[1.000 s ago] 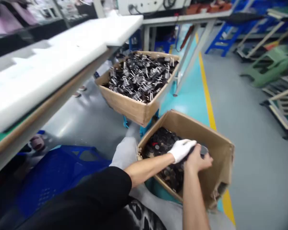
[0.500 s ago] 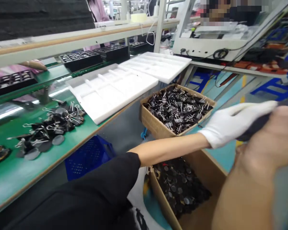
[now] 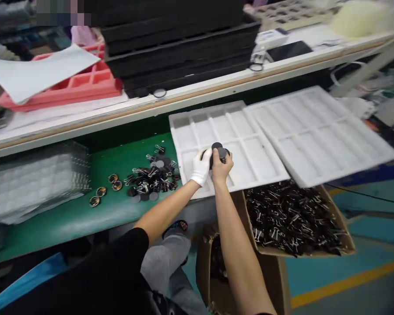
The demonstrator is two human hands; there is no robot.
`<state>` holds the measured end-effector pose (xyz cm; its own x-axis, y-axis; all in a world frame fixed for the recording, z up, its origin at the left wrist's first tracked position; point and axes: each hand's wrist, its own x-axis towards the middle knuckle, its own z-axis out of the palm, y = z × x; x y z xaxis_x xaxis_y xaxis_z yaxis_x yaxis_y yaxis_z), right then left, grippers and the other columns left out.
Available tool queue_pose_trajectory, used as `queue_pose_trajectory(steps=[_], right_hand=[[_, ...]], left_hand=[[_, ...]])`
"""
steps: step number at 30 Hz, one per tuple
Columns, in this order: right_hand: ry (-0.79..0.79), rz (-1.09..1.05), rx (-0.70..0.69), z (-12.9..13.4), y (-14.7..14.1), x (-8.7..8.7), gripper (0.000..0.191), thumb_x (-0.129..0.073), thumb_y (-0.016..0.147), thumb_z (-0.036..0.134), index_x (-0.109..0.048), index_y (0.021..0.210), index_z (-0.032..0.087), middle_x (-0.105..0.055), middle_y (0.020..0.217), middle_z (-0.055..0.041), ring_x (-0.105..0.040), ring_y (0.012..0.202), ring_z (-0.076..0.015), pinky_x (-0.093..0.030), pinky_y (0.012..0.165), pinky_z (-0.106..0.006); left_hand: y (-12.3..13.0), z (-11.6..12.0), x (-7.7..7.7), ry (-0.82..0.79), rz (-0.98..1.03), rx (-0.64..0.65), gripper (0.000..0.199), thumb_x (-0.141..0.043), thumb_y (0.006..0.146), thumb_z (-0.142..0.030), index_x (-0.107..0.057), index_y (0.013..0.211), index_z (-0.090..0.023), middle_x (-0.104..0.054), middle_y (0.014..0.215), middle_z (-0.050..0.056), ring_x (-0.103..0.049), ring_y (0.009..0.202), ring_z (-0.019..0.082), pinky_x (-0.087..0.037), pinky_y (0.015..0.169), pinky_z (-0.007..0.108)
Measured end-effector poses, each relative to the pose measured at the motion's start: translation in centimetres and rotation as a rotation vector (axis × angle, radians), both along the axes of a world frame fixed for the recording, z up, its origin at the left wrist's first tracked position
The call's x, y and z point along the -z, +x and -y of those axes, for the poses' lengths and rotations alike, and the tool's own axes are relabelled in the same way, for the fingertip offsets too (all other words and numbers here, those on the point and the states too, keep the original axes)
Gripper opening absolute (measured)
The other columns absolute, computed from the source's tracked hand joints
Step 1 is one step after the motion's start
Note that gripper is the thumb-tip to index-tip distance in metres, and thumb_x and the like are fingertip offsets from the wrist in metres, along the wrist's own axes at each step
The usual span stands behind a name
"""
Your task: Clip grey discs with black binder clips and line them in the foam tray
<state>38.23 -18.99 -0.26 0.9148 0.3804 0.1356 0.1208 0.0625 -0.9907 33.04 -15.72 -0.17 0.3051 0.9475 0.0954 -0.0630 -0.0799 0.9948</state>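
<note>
Green bench (image 3: 105, 210), head view: I see dark discs (image 3: 221, 152) gripped over the left white tray (image 3: 249, 162) — gloved left hand (image 3: 201, 169) and bare right hand (image 3: 222, 169), fingers curled around opposite sides, equally near; stack axis unclear. Half a second earlier — both hands right of the clip box (image 3: 347, 240).
</note>
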Motion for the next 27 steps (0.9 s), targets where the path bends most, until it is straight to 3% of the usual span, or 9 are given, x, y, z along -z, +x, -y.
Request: queue_pose_trajectory(steps=[4, 7, 11, 15, 19, 24, 27], right_hand=[[-0.1, 0.085, -0.156, -0.6, 0.8, 2.4, 0.043, -0.071, 0.082, 0.06, -0.073, 0.086, 0.018, -0.066, 0.114, -0.0119, -0.066, 0.111, -0.0254, -0.055, 0.108, -0.044], [-0.219, 0.204, -0.202, 0.0, 1.4, 3.5, 0.039, -0.072, 0.082, 0.056, -0.074, 0.086, 0.017, -0.063, 0.127, -0.0162, -0.063, 0.122, -0.0287, -0.051, 0.116, -0.048], [-0.331, 0.383, -0.262, 0.4, 1.0, 4.3, 0.034, -0.068, 0.087, 0.048, -0.077, 0.097, 0.016, -0.05, 0.149, -0.0208, -0.053, 0.143, -0.0347, -0.043, 0.126, -0.053], [-0.441, 0.474, -0.32, 0.8, 0.7, 3.8, 0.045, -0.063, 0.093, 0.045, -0.075, 0.127, 0.018, -0.033, 0.166, -0.0195, -0.035, 0.16, -0.0381, -0.036, 0.131, -0.057], [-0.524, 0.422, -0.416, 1.9, 1.6, 2.5, 0.063, -0.057, 0.096, 0.047, -0.056, 0.154, 0.02, -0.03, 0.173, -0.0203, -0.032, 0.162, -0.036, -0.04, 0.129, -0.058], [-0.679, 0.377, -0.474, 5.1, 1.4, 1.4, 0.063, -0.032, 0.106, 0.035, -0.041, 0.164, 0.014, -0.037, 0.171, -0.0242, -0.035, 0.162, -0.0296, -0.037, 0.13, -0.055], [-0.732, 0.369, -0.472, 8.0, -1.0, 1.2, 0.063, -0.031, 0.106, 0.034, -0.042, 0.164, 0.01, -0.034, 0.173, -0.0269, -0.029, 0.164, -0.0338, -0.028, 0.132, -0.063]], left_hand=[[-2.5, -0.9, 2.2, -0.02, -0.068, -0.087, 0.032, -0.065, 0.103, -0.047, -0.076, 0.105, -0.016, -0.078, 0.115, 0.013, -0.071, 0.113, 0.022, -0.054, 0.114, 0.042], [-3.9, -0.5, 3.0, 0.041, -0.184, -0.167, 0.036, -0.062, 0.104, -0.049, -0.076, 0.112, -0.017, -0.074, 0.121, 0.015, -0.067, 0.123, 0.025, -0.05, 0.119, 0.044], [-5.2, -0.9, 3.3, 0.071, -0.264, -0.089, 0.042, -0.052, 0.108, -0.048, -0.075, 0.126, -0.018, -0.071, 0.134, 0.017, -0.065, 0.133, 0.026, -0.046, 0.126, 0.045], [-6.5, -2.7, 1.7, -0.052, -0.243, 0.118, 0.055, -0.037, 0.113, -0.05, -0.062, 0.15, -0.019, -0.059, 0.161, 0.015, -0.051, 0.156, 0.026, -0.034, 0.136, 0.044], [-8.4, -4.0, -0.9, -0.139, -0.309, 0.191, 0.064, -0.019, 0.115, -0.049, -0.054, 0.159, -0.019, -0.052, 0.171, 0.01, -0.042, 0.163, 0.023, -0.027, 0.139, 0.043], [-9.7, -2.0, -2.7, 0.008, -0.596, 0.253, 0.065, -0.023, 0.114, -0.045, -0.042, 0.168, -0.014, -0.04, 0.178, 0.013, -0.033, 0.168, 0.023, -0.025, 0.14, 0.04], [-8.6, -0.9, -2.8, 0.218, -0.906, 0.195, 0.069, -0.036, 0.111, -0.046, -0.038, 0.171, -0.013, -0.028, 0.183, 0.016, -0.018, 0.172, 0.032, -0.02, 0.14, 0.051]])
